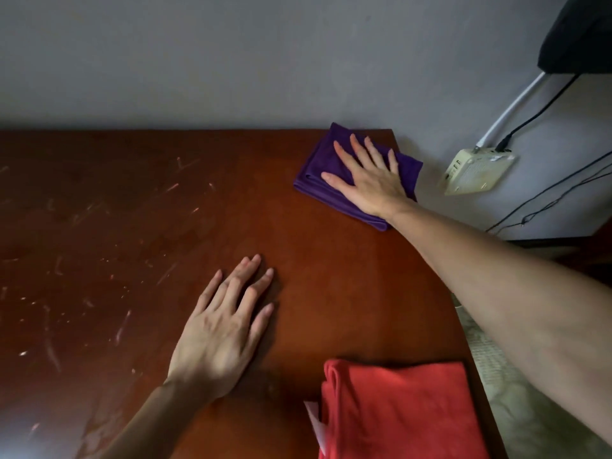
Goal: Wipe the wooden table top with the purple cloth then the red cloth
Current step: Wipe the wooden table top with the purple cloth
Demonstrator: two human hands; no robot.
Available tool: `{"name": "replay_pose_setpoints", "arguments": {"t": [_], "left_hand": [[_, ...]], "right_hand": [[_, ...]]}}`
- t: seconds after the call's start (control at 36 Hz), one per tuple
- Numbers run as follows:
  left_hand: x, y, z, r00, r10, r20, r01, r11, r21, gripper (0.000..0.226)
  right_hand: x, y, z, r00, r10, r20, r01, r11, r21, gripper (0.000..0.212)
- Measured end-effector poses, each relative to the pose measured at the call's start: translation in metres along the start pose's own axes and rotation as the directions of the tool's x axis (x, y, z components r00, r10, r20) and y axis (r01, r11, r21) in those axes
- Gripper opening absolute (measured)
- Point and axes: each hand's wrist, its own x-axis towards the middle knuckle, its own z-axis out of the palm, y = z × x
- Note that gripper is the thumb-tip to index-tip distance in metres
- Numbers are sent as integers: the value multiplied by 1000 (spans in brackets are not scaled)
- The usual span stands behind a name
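1. Your right hand lies flat on the folded purple cloth at the counter's far right corner, fingers spread, pinching nothing.
2. The cloth looks soft and light; press with the palm so it slides without bunching.
3. Your left hand rests open on the bare wood.
4. The red cloth waits at the near edge; a wall socket and cables hang just beyond the corner.

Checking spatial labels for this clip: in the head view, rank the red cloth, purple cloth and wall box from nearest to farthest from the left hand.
1. Red cloth, just right of the left hand, near edge.
2. Purple cloth, far right corner, under the right hand.
3. Wall box, beyond the table.
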Motion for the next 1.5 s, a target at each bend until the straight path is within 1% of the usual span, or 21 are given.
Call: {"name": "replay_pose_setpoints", "arguments": {"t": [0.14, 0.22, 0.28, 0.33, 0.36, 0.42, 0.5, 0.56, 0.64, 0.69, 0.75, 0.83, 0.92, 1.0, 1.08, 1.14, 1.22, 1.28, 1.39, 1.44, 1.5], "left_hand": [[3, 2, 4, 997, -1, -71, -4, 997, -75, 54], [1, 4, 0, 987, -61, -149, 13, 953, -304, 35], [-9, 7, -8, 958, -166, -234, 45, 893, -448, 21], [-28, 4, -18, 922, -243, -303, 59, 859, -509, 19], [-42, 0, -25, 913, -247, -325, 54, 863, -503, 19], [-80, -13, -33, 919, -217, -330, 62, 905, -422, 19], [-148, -40, -36, 946, -173, -275, 114, 969, -219, 21], [-186, -57, -37, 952, -178, -249, 148, 980, -133, 22], [-219, -82, -43, 929, -235, -285, 217, 972, -91, 19], [-231, -97, -51, 908, -270, -320, 262, 963, -67, 23], [-240, -110, -58, 904, -286, -318, 279, 958, -69, 26], [-247, -131, -65, 920, -296, -256, 291, 955, -59, 30], [-255, -153, -69, 950, -270, -158, 269, 963, -32, 37], [-263, -169, -73, 978, -195, -69, 193, 981, -37, 45], [-267, -179, -77, 990, -139, -29, 138, 989, -53, 49], [-267, -182, -78, 992, -123, -21, 122, 991, -57, 50], [-268, -183, -75, 991, -133, 14, 133, 989, -67, 50], [-268, -184, -74, 988, -151, 33, 153, 985, -82, 50], [-270, -187, -74, 982, -183, 50, 187, 978, -92, 48], [-271, -191, -73, 980, -184, 72, 191, 976, -100, 49], [-270, -191, -72, 981, -184, 58, 189, 976, -105, 51]], "right_hand": [[-42, -42, 14, 999, 42, -23, -42, 999, 8, 81], [-68, -78, 24, 998, 59, -31, -59, 998, 18, 82], [-83, -105, 33, 998, 46, -49, -45, 999, 17, 83], [-94, -131, 39, 998, 12, -67, -11, 1000, 20, 83], [-99, -144, 42, 998, -6, -67, 7, 1000, 17, 83], [-112, -171, 48, 997, -45, -62, 45, 999, -2, 83], [-141, -212, 58, 992, -109, -61, 109, 994, -4, 86], [-166, -237, 64, 985, -158, -71, 159, 987, 1, 90], [-207, -272, 74, 969, -230, -87, 231, 973, 1, 88], [-236, -293, 81, 952, -289, -97, 290, 957, 0, 84], [-267, -311, 90, 927, -365, -86, 366, 931, -12, 82], [-304, -326, 97, 880, -469, -69, 469, 883, -30, 81], [-315, -328, 97, 847, -531, -24, 530, 847, -40, 80], [-297, -319, 88, 793, -608, 38, 609, 792, -40, 79], [-253, -308, 72, 681, -720, 131, 730, 683, -42, 74], [-216, -298, 62, 620, -763, 183, 779, 626, -30, 70], [-154, -283, 53, 582, -792, 182, 811, 581, -66, 67], [-111, -275, 49, 609, -775, 168, 792, 603, -91, 68], [-35, -273, 40, 695, -703, 155, 719, 686, -112, 69], [-4, -272, 38, 730, -667, 148, 682, 724, -101, 68], [22, -270, 35, 771, -624, 128, 635, 769, -75, 69]]}}
